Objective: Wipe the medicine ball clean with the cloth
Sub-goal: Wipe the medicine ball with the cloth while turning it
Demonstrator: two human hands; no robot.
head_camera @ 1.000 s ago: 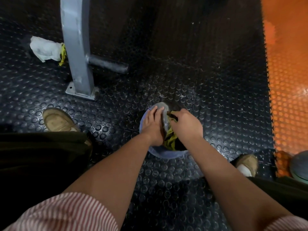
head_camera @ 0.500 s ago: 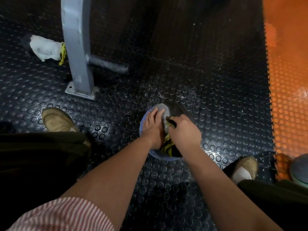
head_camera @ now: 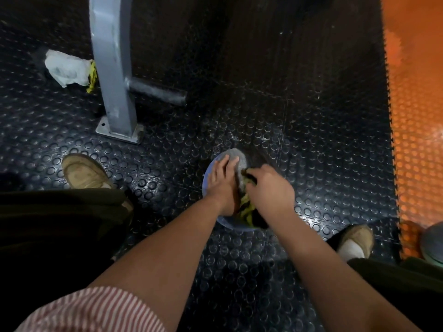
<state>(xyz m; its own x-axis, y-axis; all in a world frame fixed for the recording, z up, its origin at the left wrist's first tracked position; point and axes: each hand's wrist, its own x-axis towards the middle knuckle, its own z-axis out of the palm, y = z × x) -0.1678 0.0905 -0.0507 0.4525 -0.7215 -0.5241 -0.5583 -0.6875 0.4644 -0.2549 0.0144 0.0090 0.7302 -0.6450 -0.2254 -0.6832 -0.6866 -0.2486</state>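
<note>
Two bare forearms reach down from two red-and-white striped sleeves (head_camera: 91, 307), one on each side at the bottom edge. Two tan shoes stand on the black studded floor mat (head_camera: 311, 140), the left shoe (head_camera: 84, 172) and the right shoe (head_camera: 357, 238), well apart. One ball (head_camera: 233, 155) sits on the mat between them, nearer the right shoe. It is round, with a blue lower edge and a dull grey patch on top where light catches it; most of it is covered by the hands. One cloth (head_camera: 244, 207), yellow with dark streaks, lies bunched on the ball between the two hands.

The left hand (head_camera: 223, 183) lies flat on the ball's left side, fingers straight and close together, pressing on the grey patch. The right hand (head_camera: 268, 188) has its fingers curled round the cloth and holds it against the top of the ball.

Farther off stands one grey metal post (head_camera: 111, 68) on a bolted foot plate, with a short bar jutting from it. One crumpled white wad (head_camera: 66, 68) lies just left of the post. An orange floor strip (head_camera: 417, 116) runs along the right, with one grey round thing (head_camera: 432, 243) cut off at the edge.
</note>
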